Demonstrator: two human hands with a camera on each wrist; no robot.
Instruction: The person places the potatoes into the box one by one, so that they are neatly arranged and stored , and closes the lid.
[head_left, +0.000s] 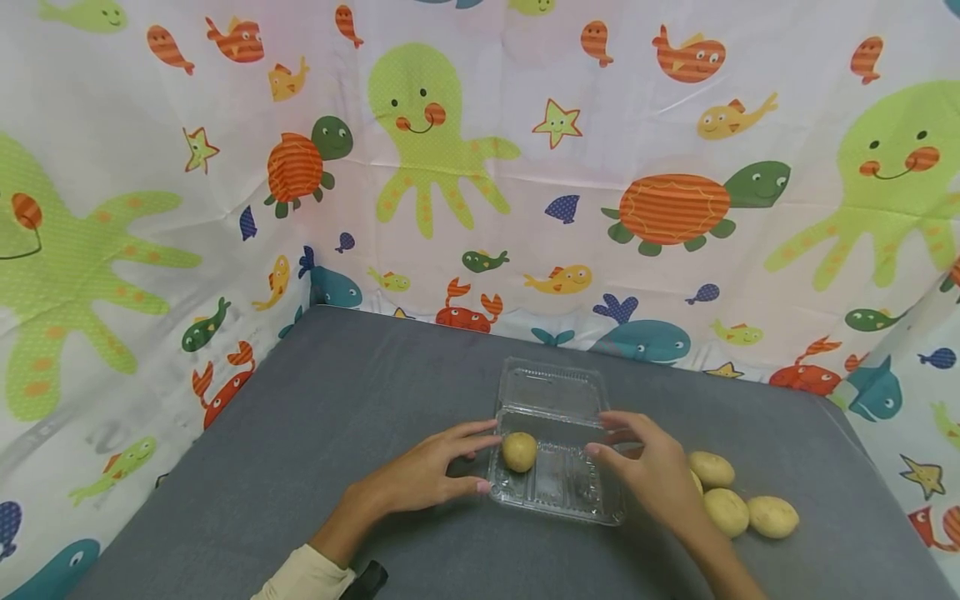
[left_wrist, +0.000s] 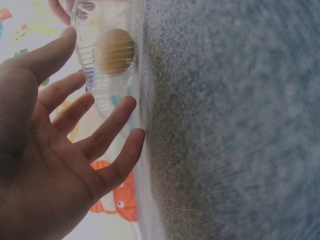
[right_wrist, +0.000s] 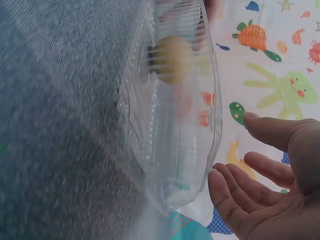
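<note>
A clear plastic clamshell container [head_left: 558, 492] lies with its lid [head_left: 551, 390] folded back on the grey table. One potato [head_left: 519, 452] sits in its left part; the left wrist view shows that potato [left_wrist: 115, 52] through the ribbed wall. At the container's left side is my left hand [head_left: 431, 467], fingers spread, thumb near the front left corner. My right hand [head_left: 648, 467] is by the right side, its fingers slightly bent and holding nothing. In the right wrist view, the fingers of the right hand [right_wrist: 270, 185] are close to the container's rim [right_wrist: 217, 100].
Several potatoes [head_left: 726, 512] lie in a group on the table right of the container, partly behind the right hand. A white curtain [head_left: 510, 233] printed with sea animals surrounds the grey table [head_left: 360, 375] at the back and sides.
</note>
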